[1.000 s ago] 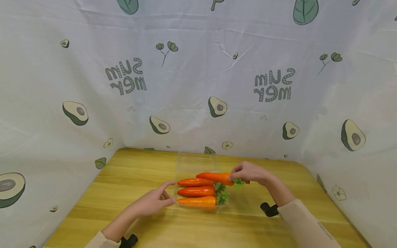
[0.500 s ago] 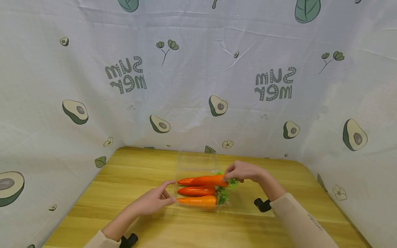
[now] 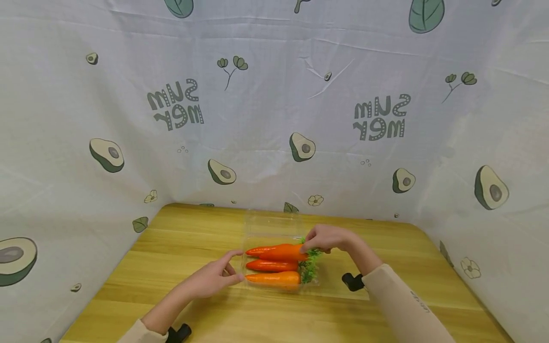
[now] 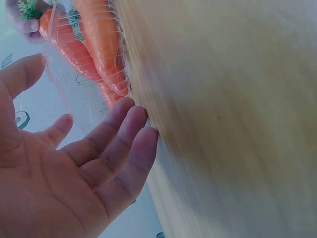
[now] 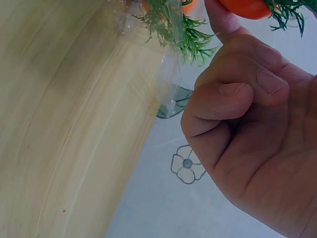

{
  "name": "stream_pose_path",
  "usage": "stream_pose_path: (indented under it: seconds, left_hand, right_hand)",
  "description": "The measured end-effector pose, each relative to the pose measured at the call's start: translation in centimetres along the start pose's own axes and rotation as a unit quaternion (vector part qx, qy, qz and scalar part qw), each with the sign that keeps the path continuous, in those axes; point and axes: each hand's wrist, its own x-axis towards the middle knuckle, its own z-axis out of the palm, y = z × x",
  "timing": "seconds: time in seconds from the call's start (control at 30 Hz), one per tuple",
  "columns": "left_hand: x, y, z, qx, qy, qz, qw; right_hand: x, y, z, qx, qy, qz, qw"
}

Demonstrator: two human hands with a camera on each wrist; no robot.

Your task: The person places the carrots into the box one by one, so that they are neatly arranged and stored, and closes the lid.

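Observation:
A clear plastic tray (image 3: 321,278) lies on the wooden table (image 3: 180,238) with orange carrots in it. My right hand (image 3: 323,237) pinches the leafy end of a carrot (image 3: 280,251) held over the tray's far side, above another carrot whose tip shows at its left. Two more carrots (image 3: 272,266) lie nearer me in the tray. My left hand (image 3: 214,276) is open, its straight fingertips against the tray's left end; the left wrist view shows those fingers (image 4: 126,131) beside the tray wall. In the right wrist view my thumb (image 5: 223,20) presses the carrot (image 5: 245,7).
A white cloth printed with avocados (image 3: 274,105) walls the table on three sides. The tray's clear lid (image 3: 270,221) lies open toward the back. Bare wood stretches left and right of the tray.
My right hand has carried the carrot leftward and down, from beyond the tray's right end to over the row of carrots. The left hand has stayed put.

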Motion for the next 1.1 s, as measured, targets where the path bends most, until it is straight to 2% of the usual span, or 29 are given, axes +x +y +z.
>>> stream_pose_path:
  seconds: [0.4, 0.8, 1.1]
  left_hand:
    - [0.0, 0.0, 0.0, -0.004, 0.000, 0.000, 1.0000]
    - [0.1, 0.0, 0.1, -0.010, 0.000, -0.003, 0.9999]
    - [0.2, -0.2, 0.1, -0.007, -0.005, -0.004, 1.0000]
  right_hand:
    - [0.9, -0.2, 0.4, -0.025, -0.006, 0.001, 1.000]
    - [1.1, -1.1, 0.6, -0.021, -0.011, 0.004, 1.000]
    - [1.3, -1.1, 0.6, -0.037, -0.005, 0.005, 0.999]
